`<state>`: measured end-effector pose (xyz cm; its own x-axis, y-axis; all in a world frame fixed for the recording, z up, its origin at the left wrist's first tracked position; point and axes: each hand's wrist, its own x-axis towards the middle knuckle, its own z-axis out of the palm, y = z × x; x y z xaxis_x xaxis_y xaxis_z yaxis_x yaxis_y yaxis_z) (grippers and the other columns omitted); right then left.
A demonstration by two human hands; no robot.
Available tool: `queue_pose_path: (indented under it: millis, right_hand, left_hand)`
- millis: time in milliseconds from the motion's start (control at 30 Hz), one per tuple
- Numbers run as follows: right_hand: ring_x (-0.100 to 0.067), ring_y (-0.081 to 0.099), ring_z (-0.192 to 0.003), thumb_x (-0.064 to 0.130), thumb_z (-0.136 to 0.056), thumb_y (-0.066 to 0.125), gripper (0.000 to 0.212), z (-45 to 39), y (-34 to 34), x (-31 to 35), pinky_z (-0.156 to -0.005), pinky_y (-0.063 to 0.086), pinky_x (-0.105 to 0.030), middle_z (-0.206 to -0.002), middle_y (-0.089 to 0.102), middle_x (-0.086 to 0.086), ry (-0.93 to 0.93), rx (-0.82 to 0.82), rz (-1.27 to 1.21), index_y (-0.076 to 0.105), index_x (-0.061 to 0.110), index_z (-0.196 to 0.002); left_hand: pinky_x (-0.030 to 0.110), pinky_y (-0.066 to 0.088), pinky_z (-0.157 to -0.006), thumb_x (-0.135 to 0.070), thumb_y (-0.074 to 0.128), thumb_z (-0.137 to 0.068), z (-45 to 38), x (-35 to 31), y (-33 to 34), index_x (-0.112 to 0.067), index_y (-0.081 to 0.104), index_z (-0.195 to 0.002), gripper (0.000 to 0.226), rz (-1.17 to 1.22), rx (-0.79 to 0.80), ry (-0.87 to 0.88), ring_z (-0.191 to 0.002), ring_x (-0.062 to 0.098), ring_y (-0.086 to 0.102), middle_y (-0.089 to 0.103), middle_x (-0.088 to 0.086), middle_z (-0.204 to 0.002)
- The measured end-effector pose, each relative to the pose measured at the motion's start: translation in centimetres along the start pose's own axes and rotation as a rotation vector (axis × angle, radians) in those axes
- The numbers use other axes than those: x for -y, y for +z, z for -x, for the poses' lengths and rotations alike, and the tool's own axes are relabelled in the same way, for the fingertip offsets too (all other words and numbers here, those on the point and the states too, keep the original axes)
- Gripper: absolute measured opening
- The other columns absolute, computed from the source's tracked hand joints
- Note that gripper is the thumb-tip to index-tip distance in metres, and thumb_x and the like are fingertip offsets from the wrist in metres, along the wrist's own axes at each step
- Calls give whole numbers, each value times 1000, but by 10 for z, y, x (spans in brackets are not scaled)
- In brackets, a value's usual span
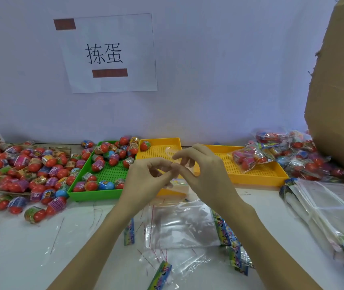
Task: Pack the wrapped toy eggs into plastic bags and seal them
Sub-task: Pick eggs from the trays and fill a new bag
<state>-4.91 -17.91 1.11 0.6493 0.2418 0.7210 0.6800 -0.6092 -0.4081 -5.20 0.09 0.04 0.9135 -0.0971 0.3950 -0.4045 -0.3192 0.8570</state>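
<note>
My left hand [146, 178] and my right hand [206, 172] meet above the middle yellow tray [158, 152]. Their fingertips pinch a small clear plastic strip [172, 152] between them. Below my wrists an empty clear plastic bag [183, 225] with a colourful header lies flat on the white table. Wrapped toy eggs [104, 155] fill the green tray [95, 194] to the left. One egg [145, 145] sits in the middle yellow tray's far corner. A filled bag of eggs [248, 159] lies in the right yellow tray [257, 178].
Loose wrapped eggs [20, 166] are heaped at the left. Filled bags [305, 155] pile up at the far right beside a cardboard box [342, 80]. A stack of empty bags [330, 208] lies at the right. More bags and thin peeled strips [162, 271] litter the near table.
</note>
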Motion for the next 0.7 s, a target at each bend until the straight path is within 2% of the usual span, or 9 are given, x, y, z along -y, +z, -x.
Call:
queue_pose_path:
  millis: [100,167,267,333,367,433,533,600,700]
  right_hand:
    - [-14,54,-75,33,-91,78,13,-2,-5,-2,-68,47,-29,-79,63,10,80,54,-65,72,21,-91]
    - [-11,54,-72,38,-89,79,16,-3,-9,-4,-64,45,-24,-76,63,12,134,114,-94,72,23,-85]
    - [-8,55,-75,34,-91,77,15,-4,-16,-4,-63,39,-16,-76,64,13,152,123,-146,72,22,-84]
    - [-10,61,-74,30,-94,73,14,-6,-20,-3,-62,39,-16,-76,68,10,161,117,-244,72,18,-86]
    - [-12,64,-67,27,-97,71,14,-6,-23,-3,-59,42,-18,-73,70,8,175,128,-322,71,16,-89]
    - [-19,63,-49,24,-101,66,15,-7,-26,-1,-52,44,-22,-65,71,1,209,149,-461,66,11,-93]
    - [-21,60,-42,26,-103,62,17,-6,-27,1,-50,45,-22,-67,74,-2,233,190,-474,63,11,-96]
    - [-20,61,-43,27,-105,58,20,-6,-28,1,-51,46,-24,-74,78,0,268,231,-468,58,8,-98]
    - [-15,68,-53,28,-109,49,19,-5,-28,-1,-57,50,-29,-82,78,9,233,274,-286,49,12,-98]
  left_hand:
    - [41,65,-60,-42,81,-85,1,0,1,-28,80,-89,15,-59,-66,25,-56,13,72,77,-10,-81]
    - [41,64,-57,-48,81,-83,2,0,0,-29,79,-88,20,-80,-85,40,-54,11,70,76,-11,-83]
    - [26,57,-50,-50,82,-82,3,-5,0,-26,80,-90,25,-51,-57,57,-52,9,69,77,-11,-80]
    - [19,52,-48,-52,82,-82,3,-10,-4,-24,80,-93,30,26,2,37,-52,12,71,78,-7,-76]
    - [18,50,-48,-53,82,-82,2,-12,-7,-26,80,-96,31,60,56,17,-52,15,72,80,-4,-78]
    - [18,51,-50,-59,84,-79,1,-16,-13,-36,77,-104,35,96,197,-34,-55,21,74,82,-1,-87]
    - [22,59,-60,-58,90,-72,0,-17,-18,-56,68,-116,50,180,410,-139,-73,26,80,81,-1,-105]
    - [29,63,-74,-48,93,-74,0,-13,-17,-51,65,-125,59,197,490,-163,-88,24,80,81,1,-109]
    - [27,63,-76,-47,95,-73,-1,-7,-20,-48,68,-122,56,69,449,-142,-85,16,79,82,-3,-101]
